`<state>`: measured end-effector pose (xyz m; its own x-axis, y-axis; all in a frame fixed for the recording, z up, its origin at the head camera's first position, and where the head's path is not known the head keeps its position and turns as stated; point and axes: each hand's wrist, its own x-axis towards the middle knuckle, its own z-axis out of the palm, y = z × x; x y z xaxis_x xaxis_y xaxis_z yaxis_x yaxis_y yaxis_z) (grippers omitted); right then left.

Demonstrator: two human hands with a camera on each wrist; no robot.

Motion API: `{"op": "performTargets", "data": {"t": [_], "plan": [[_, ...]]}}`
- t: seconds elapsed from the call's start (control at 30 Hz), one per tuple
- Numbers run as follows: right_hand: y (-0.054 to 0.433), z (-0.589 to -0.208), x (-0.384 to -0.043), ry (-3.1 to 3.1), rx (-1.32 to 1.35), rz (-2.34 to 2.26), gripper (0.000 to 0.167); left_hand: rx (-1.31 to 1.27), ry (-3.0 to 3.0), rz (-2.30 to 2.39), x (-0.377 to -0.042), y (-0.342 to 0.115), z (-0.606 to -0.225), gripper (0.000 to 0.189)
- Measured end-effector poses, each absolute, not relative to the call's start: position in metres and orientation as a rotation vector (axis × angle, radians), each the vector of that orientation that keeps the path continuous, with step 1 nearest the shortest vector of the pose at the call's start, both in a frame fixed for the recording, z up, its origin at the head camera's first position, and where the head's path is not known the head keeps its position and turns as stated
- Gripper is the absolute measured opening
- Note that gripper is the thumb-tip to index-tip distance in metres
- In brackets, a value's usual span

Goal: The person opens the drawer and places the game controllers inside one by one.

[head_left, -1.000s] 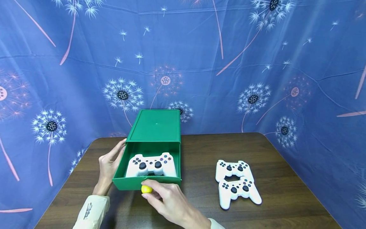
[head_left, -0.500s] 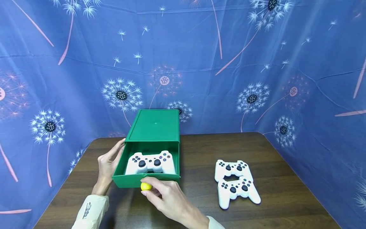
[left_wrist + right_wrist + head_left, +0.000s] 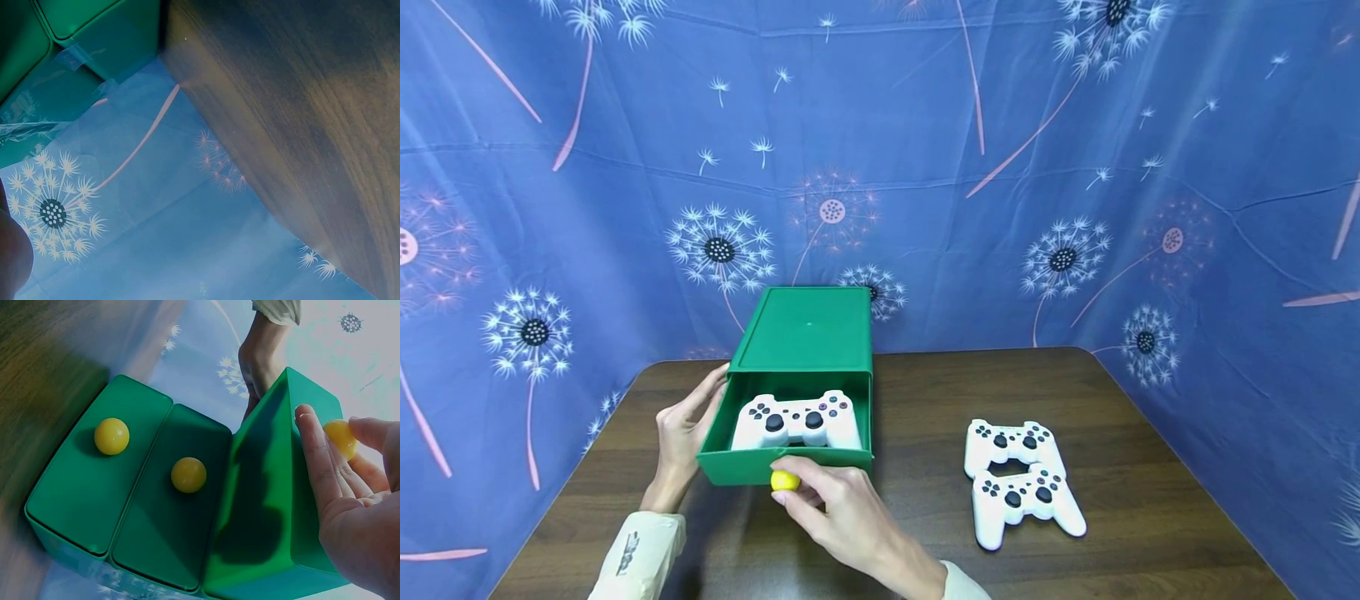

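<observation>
A green drawer unit (image 3: 808, 325) stands at the back of the table, its top drawer (image 3: 775, 468) partly pulled out. Inside that drawer lies a white game controller (image 3: 797, 421), sticks facing up. My right hand (image 3: 850, 512) pinches the round yellow knob (image 3: 785, 481) on the drawer front between thumb and fingers; the right wrist view shows the same knob (image 3: 340, 439) in the grip. Extended along the unit's left side is my left hand (image 3: 681, 437), its fingertips at the upper side edge and partly hidden behind the drawer.
Two more white controllers, a rear one (image 3: 1015, 442) and a front one (image 3: 1026, 500), lie together on the right of the brown wooden table (image 3: 1135, 467). Below the pulled drawer, two closed drawers carry yellow knobs (image 3: 189, 475). A blue dandelion-print cloth (image 3: 925, 208) hangs behind.
The drawer has slid slightly inward, away from me, with the controller in it. My right hand has moved along with the knob, while my left hand stays in place.
</observation>
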<state>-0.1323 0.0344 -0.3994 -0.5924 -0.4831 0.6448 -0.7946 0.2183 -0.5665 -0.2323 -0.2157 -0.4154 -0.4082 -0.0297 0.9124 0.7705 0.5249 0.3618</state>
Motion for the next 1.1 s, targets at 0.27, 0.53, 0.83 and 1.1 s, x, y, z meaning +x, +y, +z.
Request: {"op": "performTargets", "data": {"t": [0.27,0.53,0.83,1.1], "plan": [[0.034,-0.398,-0.136,-2.191,1.172,1.345,0.023,-0.614,-1.777,-1.006,-0.233,-0.217,-0.418,0.053],[0.034,-0.397,-0.139,-2.202,1.170,1.371,0.023,-0.618,-1.783,-1.005,-0.233,-0.218,-0.418,0.053],[0.034,-0.399,-0.143,-2.176,1.164,1.382,0.026,-0.617,-1.786,-1.005,-0.235,-0.219,-0.421,0.054],[0.032,-0.399,-0.149,-2.148,1.153,1.365,0.026,-0.629,-1.762,-1.016,-0.235,-0.217,-0.419,0.052]]}}
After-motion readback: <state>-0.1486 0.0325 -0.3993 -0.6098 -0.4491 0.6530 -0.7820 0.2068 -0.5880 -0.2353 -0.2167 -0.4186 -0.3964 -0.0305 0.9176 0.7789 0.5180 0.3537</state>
